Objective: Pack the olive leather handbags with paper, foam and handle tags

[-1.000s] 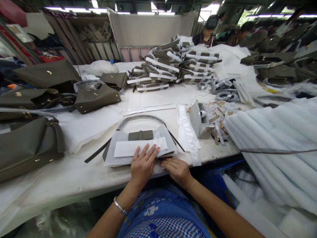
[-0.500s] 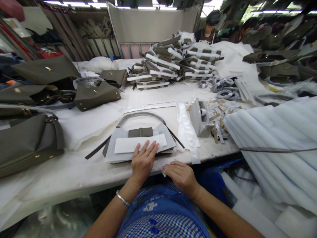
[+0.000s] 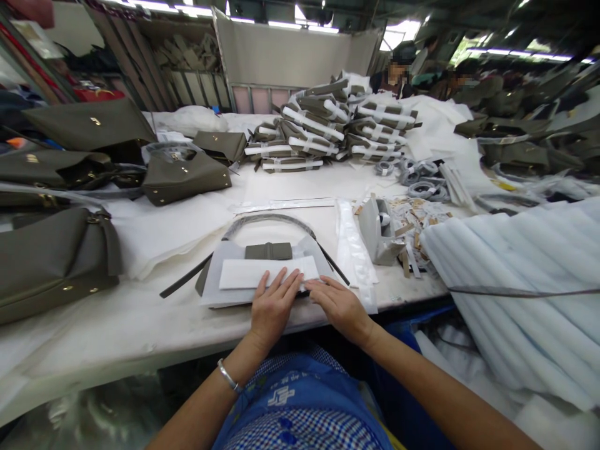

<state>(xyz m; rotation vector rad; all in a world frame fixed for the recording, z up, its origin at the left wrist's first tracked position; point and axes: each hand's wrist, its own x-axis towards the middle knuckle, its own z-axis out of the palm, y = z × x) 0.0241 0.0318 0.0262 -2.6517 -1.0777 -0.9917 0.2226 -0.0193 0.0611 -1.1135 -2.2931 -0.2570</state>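
A dark olive handbag panel (image 3: 203, 279) lies flat on the table before me, with a curved, film-wrapped handle (image 3: 267, 218) rising from its far side. Over it is a sheet of thin white paper (image 3: 213, 297). A white foam strip (image 3: 248, 274) rests across that sheet, below a small olive folded piece (image 3: 268, 251). My left hand (image 3: 276, 303) presses on the strip's near edge, fingers outstretched. At the strip's right end my right hand (image 3: 341, 306) lies with fingers extended, its fingertips close to the left hand's. What is under those fingertips is hidden.
A grey tape dispenser (image 3: 382, 234) stands to the right, by a heap of scraps (image 3: 417, 219). Finished-looking olive handbags (image 3: 185, 178) stand at left. Wrapped olive bundles (image 3: 319, 131) are piled at the back. Rolled white foam (image 3: 520, 269) fills the right side.
My right hand has moved up from the table's front edge, where it pinched a small white piece, onto the right end of the foam strip. The left hand stays on the strip.
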